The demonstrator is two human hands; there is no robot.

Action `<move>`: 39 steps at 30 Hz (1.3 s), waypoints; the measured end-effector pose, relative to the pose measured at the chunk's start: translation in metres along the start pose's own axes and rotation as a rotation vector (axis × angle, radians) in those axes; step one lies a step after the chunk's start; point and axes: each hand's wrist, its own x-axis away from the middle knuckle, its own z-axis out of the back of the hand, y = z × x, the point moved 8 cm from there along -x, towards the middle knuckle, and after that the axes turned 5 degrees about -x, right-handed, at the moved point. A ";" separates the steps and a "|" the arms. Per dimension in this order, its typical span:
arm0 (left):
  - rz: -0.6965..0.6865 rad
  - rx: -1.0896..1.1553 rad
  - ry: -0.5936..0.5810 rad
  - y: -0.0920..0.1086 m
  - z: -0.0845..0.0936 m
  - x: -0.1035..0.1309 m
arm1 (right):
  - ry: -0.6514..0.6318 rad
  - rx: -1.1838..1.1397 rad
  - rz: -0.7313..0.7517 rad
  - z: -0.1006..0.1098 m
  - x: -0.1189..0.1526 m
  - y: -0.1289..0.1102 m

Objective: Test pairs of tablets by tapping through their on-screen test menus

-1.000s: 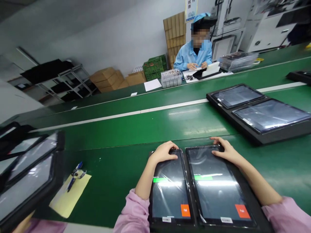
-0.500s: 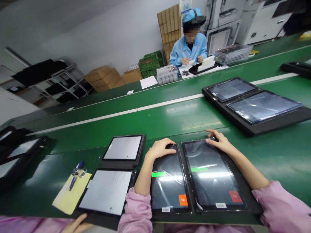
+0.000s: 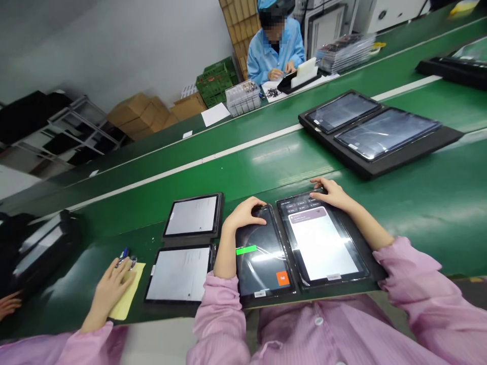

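Note:
Two tablets lie side by side in a dark tray before me. The left tablet (image 3: pixel 262 258) shows a green bar and an orange square on a dark screen. A white panel fills much of the right tablet (image 3: pixel 323 243), below a row of dark tiles. My left hand (image 3: pixel 245 214) rests over the left tablet's top edge, thumb and fingers apart. At the right tablet's top edge is my right hand (image 3: pixel 333 194), its fingers spread, thumb on the glass. Neither hand lifts anything.
Two pale-screened tablets (image 3: pixel 178 274) lie left of my arm. A neighbour's hand (image 3: pixel 110 289) is on a yellow paper (image 3: pixel 131 299). Two more tablets (image 3: pixel 388 133) sit in a tray at upper right. Across the bench sits a person in blue (image 3: pixel 276 48).
The right tablet's screen has switched from dark with a green bar to a white panel. The neighbour's hand has moved from the pale-screened tablets to the yellow paper. The view has shifted.

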 end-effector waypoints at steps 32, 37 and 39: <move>-0.160 -0.341 -0.038 0.041 -0.004 -0.009 | -0.006 0.050 0.019 0.002 0.001 -0.021; -0.159 -0.297 -0.020 0.042 0.007 -0.007 | 0.054 0.138 -0.002 0.020 0.011 -0.033; -0.132 -0.292 -0.064 0.042 0.006 -0.007 | 0.070 0.198 -0.043 0.027 0.017 -0.036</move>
